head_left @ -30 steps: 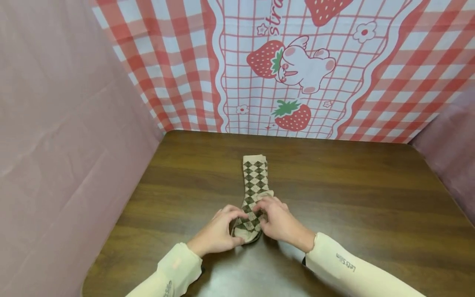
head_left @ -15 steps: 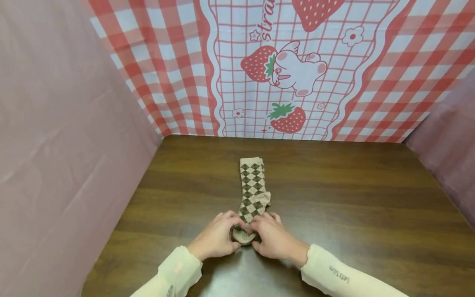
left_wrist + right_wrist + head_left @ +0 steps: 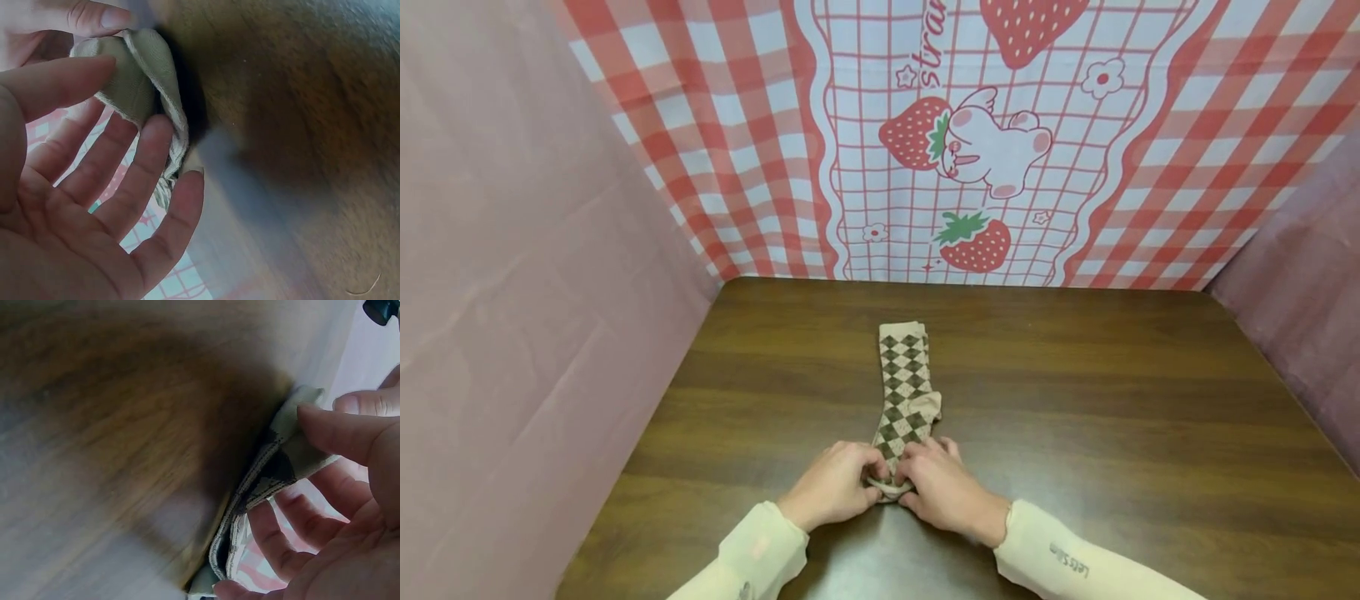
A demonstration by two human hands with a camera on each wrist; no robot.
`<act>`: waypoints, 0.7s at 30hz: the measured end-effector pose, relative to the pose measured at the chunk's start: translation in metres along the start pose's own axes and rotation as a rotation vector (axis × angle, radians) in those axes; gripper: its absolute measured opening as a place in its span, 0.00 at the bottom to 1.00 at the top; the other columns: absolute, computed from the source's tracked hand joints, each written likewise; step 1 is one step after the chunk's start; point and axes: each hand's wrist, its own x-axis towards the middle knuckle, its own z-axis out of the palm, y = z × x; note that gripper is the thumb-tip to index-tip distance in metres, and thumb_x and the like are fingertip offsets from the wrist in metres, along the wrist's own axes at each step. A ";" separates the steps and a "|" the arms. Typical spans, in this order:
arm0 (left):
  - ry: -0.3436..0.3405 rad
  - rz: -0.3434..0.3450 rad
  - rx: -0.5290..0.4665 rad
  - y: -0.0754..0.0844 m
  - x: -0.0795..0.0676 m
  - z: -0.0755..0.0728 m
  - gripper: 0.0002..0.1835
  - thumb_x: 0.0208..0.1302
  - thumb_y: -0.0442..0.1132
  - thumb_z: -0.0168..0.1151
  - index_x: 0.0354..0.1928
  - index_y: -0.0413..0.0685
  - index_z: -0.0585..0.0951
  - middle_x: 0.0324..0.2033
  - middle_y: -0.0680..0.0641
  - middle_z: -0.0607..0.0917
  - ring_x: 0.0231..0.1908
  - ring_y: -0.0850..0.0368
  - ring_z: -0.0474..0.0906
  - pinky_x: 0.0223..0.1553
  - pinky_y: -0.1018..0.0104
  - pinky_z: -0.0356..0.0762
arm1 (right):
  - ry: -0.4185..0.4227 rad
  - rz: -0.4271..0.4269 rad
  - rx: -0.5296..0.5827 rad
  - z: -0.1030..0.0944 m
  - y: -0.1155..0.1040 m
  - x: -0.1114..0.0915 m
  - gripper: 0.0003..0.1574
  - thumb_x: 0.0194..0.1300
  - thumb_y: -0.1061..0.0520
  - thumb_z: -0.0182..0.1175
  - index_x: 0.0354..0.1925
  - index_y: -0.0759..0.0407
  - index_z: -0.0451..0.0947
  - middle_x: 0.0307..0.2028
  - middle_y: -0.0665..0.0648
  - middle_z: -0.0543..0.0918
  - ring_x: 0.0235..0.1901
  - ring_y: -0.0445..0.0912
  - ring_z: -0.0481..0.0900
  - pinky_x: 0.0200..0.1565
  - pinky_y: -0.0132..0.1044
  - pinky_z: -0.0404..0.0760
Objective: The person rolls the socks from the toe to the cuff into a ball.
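Note:
A pair of beige and dark green argyle socks [image 3: 904,367] lies lengthwise on the wooden table, cuffs away from me and heel pointing right. At the near end, my left hand [image 3: 833,485] pinches the left side of the toe. My right hand [image 3: 947,492] grips the toe's right side, its fingertips close to those of the left. Between the hands the toe fabric is bent up over itself. In the left wrist view the plain beige toe [image 3: 134,81] sits between thumb and fingers. The right wrist view shows layered sock edges [image 3: 275,465] under the thumb.
The brown table [image 3: 1075,400] extends to both sides and behind the socks. A red-and-white checked cloth with strawberries [image 3: 973,246] hangs at its back edge. Pinkish cloth [image 3: 550,292] covers the left side, and more hangs at the right.
My right hand has come down from near the heel to the toe and taken hold of it. The toe, earlier flat, is now bent up between both hands. The head view has shifted slightly.

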 end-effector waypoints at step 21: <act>-0.028 0.020 0.187 0.002 0.003 0.002 0.10 0.46 0.36 0.75 0.27 0.58 0.83 0.23 0.62 0.81 0.30 0.62 0.72 0.35 0.60 0.66 | -0.013 0.014 -0.051 -0.002 0.000 0.004 0.07 0.58 0.64 0.67 0.26 0.56 0.79 0.33 0.52 0.78 0.41 0.53 0.73 0.51 0.65 0.66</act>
